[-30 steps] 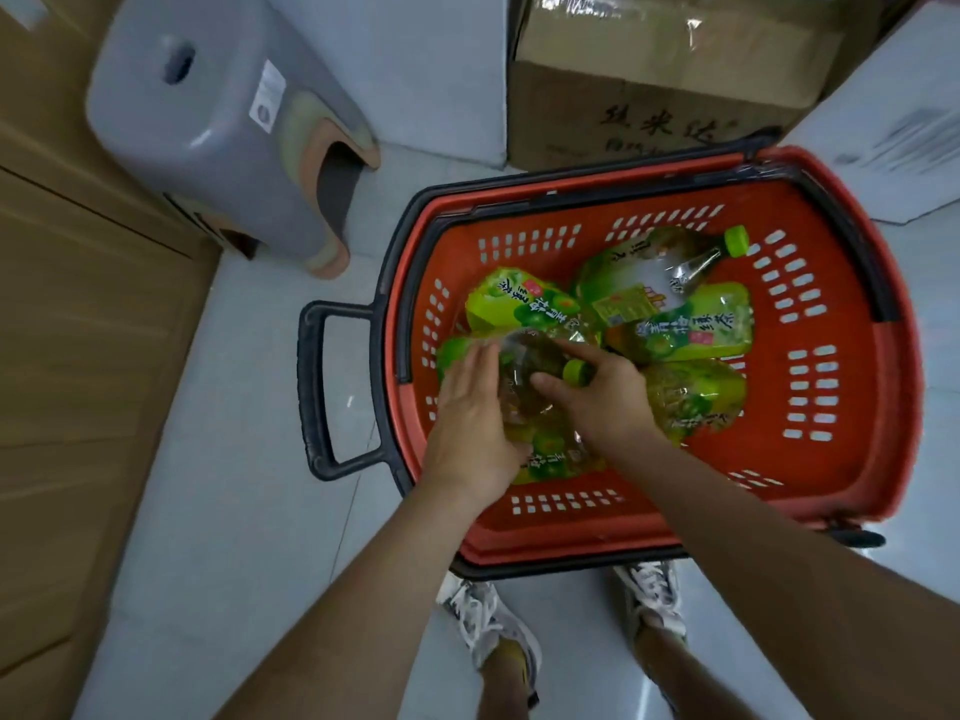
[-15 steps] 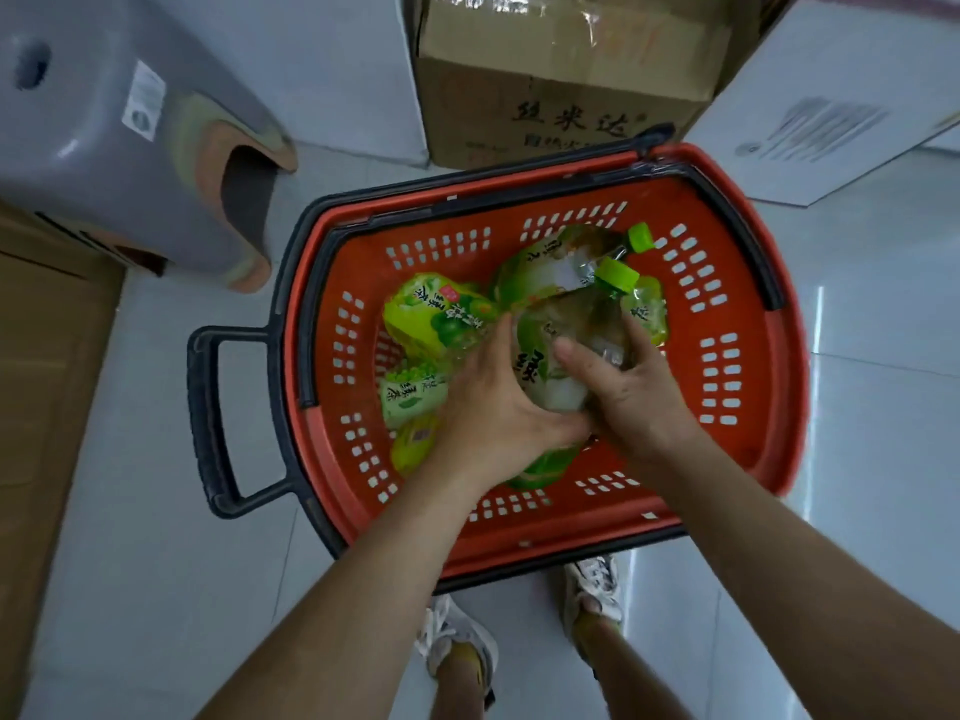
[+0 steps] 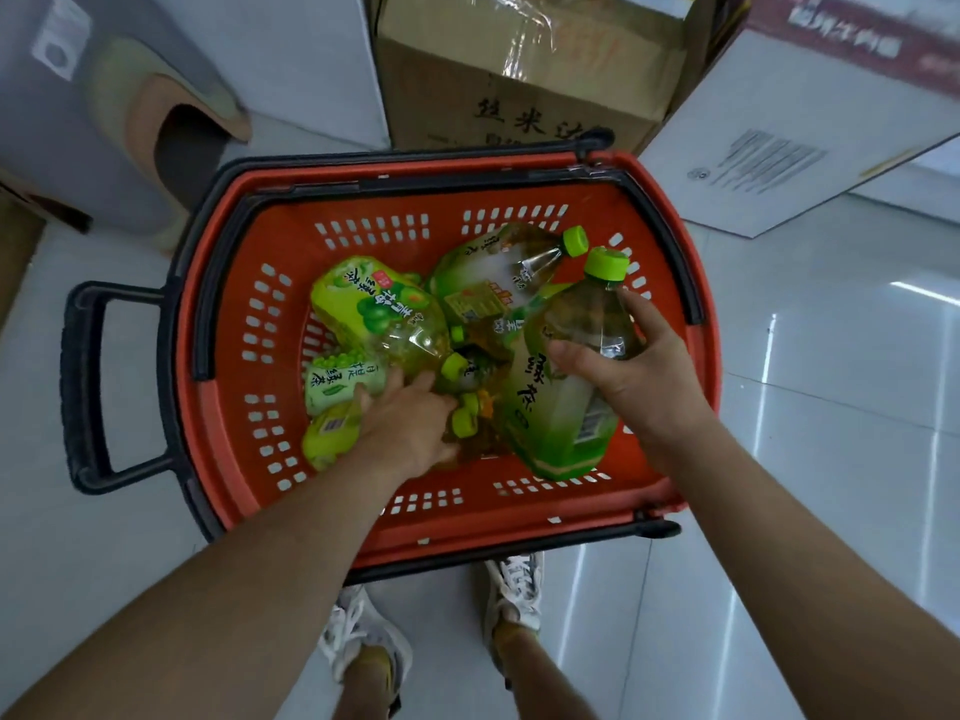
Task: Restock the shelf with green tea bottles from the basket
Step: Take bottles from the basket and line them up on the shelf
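While the right hand curls its fingers round the shoulder of 1 green tea bottle, tilted cap-up inside the red basket on the floor, the left hand reaches among the other bottles lying there; whether it grips any, I cannot tell.

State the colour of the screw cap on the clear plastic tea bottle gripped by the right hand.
Lime green cap, head view.

floor: glossy white tiles | cardboard box | grey stool
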